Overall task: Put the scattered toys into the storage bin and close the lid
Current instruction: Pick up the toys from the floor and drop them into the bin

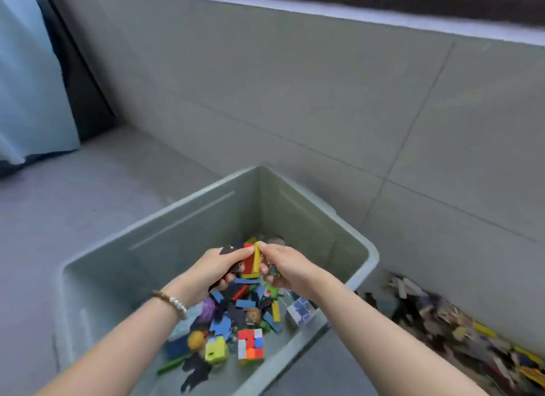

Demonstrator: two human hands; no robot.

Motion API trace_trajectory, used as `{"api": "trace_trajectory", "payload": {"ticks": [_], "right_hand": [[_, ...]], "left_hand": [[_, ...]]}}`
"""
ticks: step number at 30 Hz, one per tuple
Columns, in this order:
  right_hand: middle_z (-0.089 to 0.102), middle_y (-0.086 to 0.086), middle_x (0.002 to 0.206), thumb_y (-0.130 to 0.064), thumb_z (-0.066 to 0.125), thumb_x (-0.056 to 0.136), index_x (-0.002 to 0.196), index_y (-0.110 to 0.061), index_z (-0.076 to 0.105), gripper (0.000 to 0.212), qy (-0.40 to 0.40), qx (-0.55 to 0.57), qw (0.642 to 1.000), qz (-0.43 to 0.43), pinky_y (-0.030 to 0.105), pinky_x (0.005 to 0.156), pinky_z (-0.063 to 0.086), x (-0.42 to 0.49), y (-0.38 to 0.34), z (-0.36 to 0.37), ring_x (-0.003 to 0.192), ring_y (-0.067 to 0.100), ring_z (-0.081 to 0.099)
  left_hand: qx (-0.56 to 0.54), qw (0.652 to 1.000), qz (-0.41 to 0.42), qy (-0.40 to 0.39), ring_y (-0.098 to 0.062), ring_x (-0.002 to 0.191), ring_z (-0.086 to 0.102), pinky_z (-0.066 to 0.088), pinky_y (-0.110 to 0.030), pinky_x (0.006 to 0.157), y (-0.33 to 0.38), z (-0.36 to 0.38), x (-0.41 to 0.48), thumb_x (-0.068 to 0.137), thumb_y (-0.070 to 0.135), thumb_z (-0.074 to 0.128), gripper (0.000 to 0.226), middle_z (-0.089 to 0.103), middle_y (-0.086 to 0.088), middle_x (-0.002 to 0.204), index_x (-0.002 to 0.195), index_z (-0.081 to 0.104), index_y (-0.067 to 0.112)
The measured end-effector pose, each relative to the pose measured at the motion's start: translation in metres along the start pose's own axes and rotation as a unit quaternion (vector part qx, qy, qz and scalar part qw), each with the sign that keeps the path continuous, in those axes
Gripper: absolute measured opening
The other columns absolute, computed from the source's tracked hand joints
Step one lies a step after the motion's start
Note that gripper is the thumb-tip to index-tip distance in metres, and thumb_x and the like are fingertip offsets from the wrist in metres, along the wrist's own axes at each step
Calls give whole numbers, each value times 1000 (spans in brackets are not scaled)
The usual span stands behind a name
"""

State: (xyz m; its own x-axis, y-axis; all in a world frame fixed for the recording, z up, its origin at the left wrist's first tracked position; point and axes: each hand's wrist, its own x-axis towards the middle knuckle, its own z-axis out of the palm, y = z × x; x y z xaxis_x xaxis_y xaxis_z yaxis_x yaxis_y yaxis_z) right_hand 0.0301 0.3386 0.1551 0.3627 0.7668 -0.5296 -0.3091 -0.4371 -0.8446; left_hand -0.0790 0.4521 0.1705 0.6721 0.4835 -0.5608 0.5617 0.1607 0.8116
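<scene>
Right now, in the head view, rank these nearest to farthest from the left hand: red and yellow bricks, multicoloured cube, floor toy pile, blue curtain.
1. red and yellow bricks, at the left hand fingertips.
2. multicoloured cube, low in the bin.
3. floor toy pile, outside the bin, right.
4. blue curtain, far left.

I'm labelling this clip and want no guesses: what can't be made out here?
Head view only.
The lid: nowhere in frame.
The floor pile: motion-blurred and cut by the right and bottom edges; single toys unreadable.
The blocks: partly covered by the left hand and right hand gripping them; count unclear.
The storage bin: near corner hidden by the forearms and the bottom edge.
</scene>
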Motion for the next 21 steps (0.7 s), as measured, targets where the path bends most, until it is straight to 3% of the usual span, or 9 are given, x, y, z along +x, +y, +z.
{"api": "trace_trajectory", "payload": {"ticks": [3,5,7,8,11,14,16,21], "right_hand": [[60,4,88,-28,45,97,101,-10,59,23,-3,-71,993,99,24,61,47,26,21,15,66,14,53],[55,9,122,-22,43,98,128,-6,51,34,15,-136,981,135,31,83,52,33,30,14,99,21,57],[47,9,139,-22,41,99,139,-8,41,42,35,-227,965,124,35,100,43,35,34,5,126,26,48],[46,8,142,-22,42,99,141,-9,40,44,47,-256,959,110,33,102,40,35,35,0,130,25,45],[46,6,143,-25,48,96,139,-10,43,45,72,-331,938,80,25,101,37,29,32,-20,128,20,46],[37,5,148,-30,50,95,140,-17,40,48,100,-480,871,30,30,109,30,7,15,-50,135,22,37],[27,1,154,-32,50,94,141,-22,37,50,129,-545,828,-14,34,113,27,-13,0,-74,140,20,29],[23,-10,154,-35,51,94,139,-29,38,48,187,-568,798,-82,34,109,34,-79,-31,-133,139,13,30]], "left_hand": [[-10,999,-26,23,-9,55,51,41,-17,44,-41,-14,23,87,40,62,29,65,-1,74,83,66,12],[14,998,-35,44,-18,89,63,54,-25,73,-62,-26,35,92,38,57,33,65,-7,112,111,63,13],[97,992,-44,74,-24,120,52,43,-32,97,-77,-41,41,92,38,56,52,50,-7,135,135,45,10],[135,986,-42,88,-25,125,48,40,-32,101,-82,-48,44,92,37,57,55,49,-8,138,137,42,9],[247,964,-15,100,-28,128,46,38,-28,97,-80,-60,43,93,31,56,33,53,-7,129,123,52,17],[367,925,31,98,-25,139,31,30,-33,111,-59,-55,37,93,41,51,62,34,-6,151,145,31,14],[426,893,97,113,-24,141,26,27,-37,114,-35,-41,32,93,46,48,66,30,-4,153,148,26,16],[470,842,245,105,-19,142,23,22,-36,116,37,29,15,94,53,41,65,26,-1,155,148,26,21]]}}
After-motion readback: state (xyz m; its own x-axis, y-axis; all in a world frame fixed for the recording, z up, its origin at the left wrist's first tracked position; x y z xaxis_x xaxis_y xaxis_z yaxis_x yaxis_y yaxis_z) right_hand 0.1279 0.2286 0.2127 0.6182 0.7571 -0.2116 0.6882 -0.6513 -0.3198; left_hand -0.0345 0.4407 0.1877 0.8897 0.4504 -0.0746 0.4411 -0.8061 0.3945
